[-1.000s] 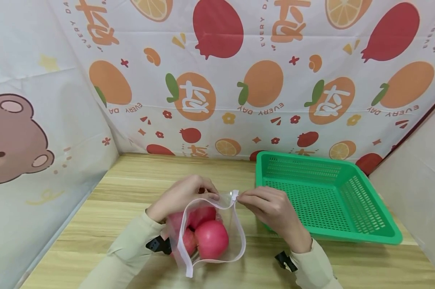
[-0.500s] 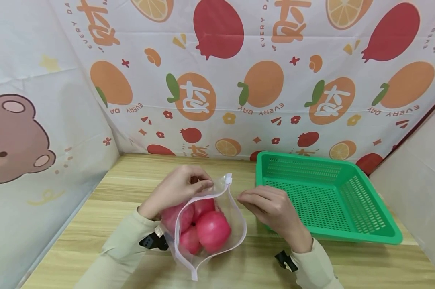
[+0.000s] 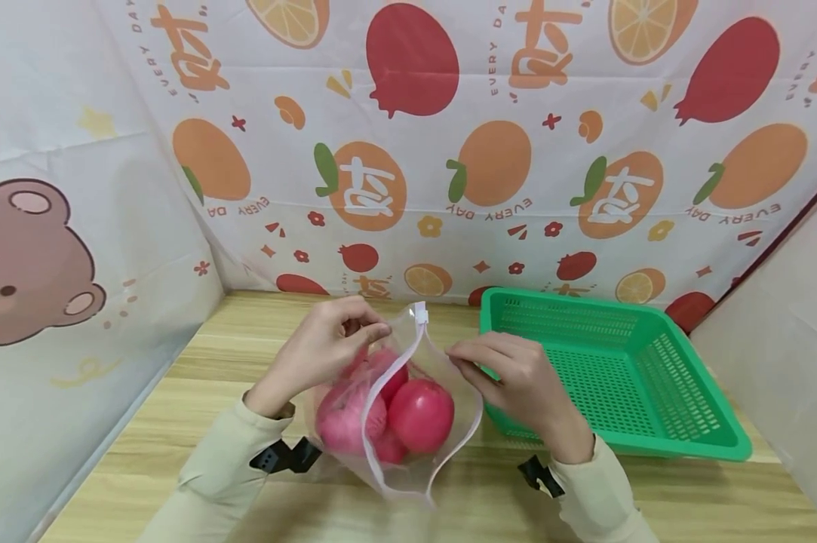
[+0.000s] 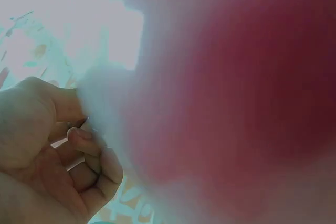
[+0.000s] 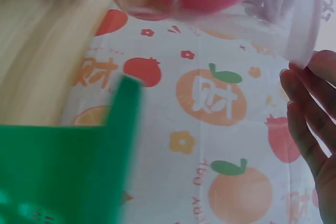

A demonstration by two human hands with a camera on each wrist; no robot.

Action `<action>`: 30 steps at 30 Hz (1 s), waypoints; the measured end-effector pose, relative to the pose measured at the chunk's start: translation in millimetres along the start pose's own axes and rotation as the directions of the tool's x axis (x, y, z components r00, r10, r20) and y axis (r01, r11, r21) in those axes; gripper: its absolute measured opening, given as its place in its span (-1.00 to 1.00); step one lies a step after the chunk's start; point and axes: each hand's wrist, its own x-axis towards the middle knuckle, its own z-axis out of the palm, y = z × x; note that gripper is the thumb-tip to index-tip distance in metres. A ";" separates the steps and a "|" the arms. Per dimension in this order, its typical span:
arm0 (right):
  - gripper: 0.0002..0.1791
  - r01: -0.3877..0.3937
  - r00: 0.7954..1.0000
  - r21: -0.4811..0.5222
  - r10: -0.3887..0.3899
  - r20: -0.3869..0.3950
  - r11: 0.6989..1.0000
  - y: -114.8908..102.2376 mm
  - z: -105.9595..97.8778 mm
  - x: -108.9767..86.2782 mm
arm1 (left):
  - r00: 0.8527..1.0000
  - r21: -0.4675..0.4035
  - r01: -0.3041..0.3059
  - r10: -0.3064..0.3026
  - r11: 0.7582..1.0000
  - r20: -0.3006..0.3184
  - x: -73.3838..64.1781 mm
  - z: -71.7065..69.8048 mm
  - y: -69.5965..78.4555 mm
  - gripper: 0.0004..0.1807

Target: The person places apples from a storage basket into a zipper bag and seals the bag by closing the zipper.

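A clear zip bag (image 3: 367, 430) with a white rim hangs over the table, its mouth gaping toward me. Several round pink-red fruits (image 3: 422, 415), apple-like, lie inside it. My left hand (image 3: 316, 348) pinches the bag's far left side between thumb and fingers; in the left wrist view the fruit is a red blur beside that hand (image 4: 58, 156). A white slider (image 3: 420, 313) sits at the top corner of the rim. My right hand (image 3: 517, 377) pinches the right rim with its fingertips, also seen in the right wrist view at the bag's edge (image 5: 310, 24).
A green plastic basket (image 3: 605, 385) stands on the wooden table (image 3: 245, 332) just right of my right hand. Behind the table hangs a fruit-print cloth (image 3: 422, 166), and a bear-print cloth (image 3: 35, 256) covers the left side.
My right hand let go of the slider corner and now grips the right rim. My left hand moved up and away with the bag, and its mouth has turned to the right.
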 end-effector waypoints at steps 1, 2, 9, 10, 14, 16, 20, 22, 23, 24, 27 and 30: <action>-0.83 -0.014 1.000 -0.002 0.014 0.014 1.000 -0.2 -1.5 2.6 | 1.000 0.000 -0.003 0.003 1.000 -0.008 -0.2 -0.6 0.6 -0.97; -0.82 -0.024 0.999 -0.004 0.024 0.023 1.000 -0.5 -2.8 5.6 | 1.000 -0.002 -0.009 0.009 1.000 -0.016 -0.4 -1.2 0.9 -0.98; -0.69 -0.098 0.991 0.003 0.097 0.097 0.995 -2.3 -5.3 24.2 | 0.998 -0.011 -0.026 0.026 1.000 -0.052 -3.5 -4.3 3.4 -0.97; -0.69 -0.109 0.989 0.002 0.108 0.102 0.994 -2.7 -5.1 26.3 | 0.998 -0.015 -0.027 0.026 1.000 -0.056 -3.9 -4.5 3.9 -0.97; -0.62 -0.167 0.981 0.001 0.166 0.104 0.986 -3.9 -3.1 33.0 | 0.997 -0.025 -0.038 0.036 0.999 -0.075 -5.3 -4.7 6.3 -1.00; -0.60 -0.197 0.975 -0.002 0.197 0.103 0.980 -4.4 -2.3 36.3 | 0.996 -0.026 -0.045 0.042 0.999 -0.079 -6.0 -4.8 7.4 -0.99; -0.66 -0.240 0.964 -0.020 0.241 0.117 0.971 -4.7 -0.2 40.9 | 0.997 -0.032 -0.036 0.034 0.999 -0.067 -7.8 -5.5 9.9 -0.94; -0.70 -0.241 0.962 -0.042 0.244 0.121 0.970 -5.2 0.8 41.9 | 0.999 -0.036 -0.017 0.016 0.999 -0.048 -8.3 -6.0 10.1 -0.92; -0.73 -0.239 0.962 -0.053 0.243 0.121 0.970 -5.4 1.4 42.0 | 0.999 -0.038 -0.006 0.005 0.999 -0.034 -8.4 -6.4 10.5 -0.94; -0.74 -0.234 0.964 -0.061 0.240 0.118 0.970 -5.8 1.9 42.2 | 1.000 -0.038 0.001 -0.002 0.999 -0.018 -8.6 -7.0 10.9 -0.96; -0.76 -0.218 0.969 -0.069 0.224 0.103 0.974 -6.6 3.2 42.1 | 1.000 -0.033 0.019 -0.018 0.999 0.023 -7.7 -7.9 11.5 -0.98; -0.73 -0.191 0.978 -0.047 0.195 0.081 0.980 -6.1 5.0 42.1 | 0.999 -0.033 0.021 -0.019 0.999 0.046 -6.8 -7.5 11.8 -0.93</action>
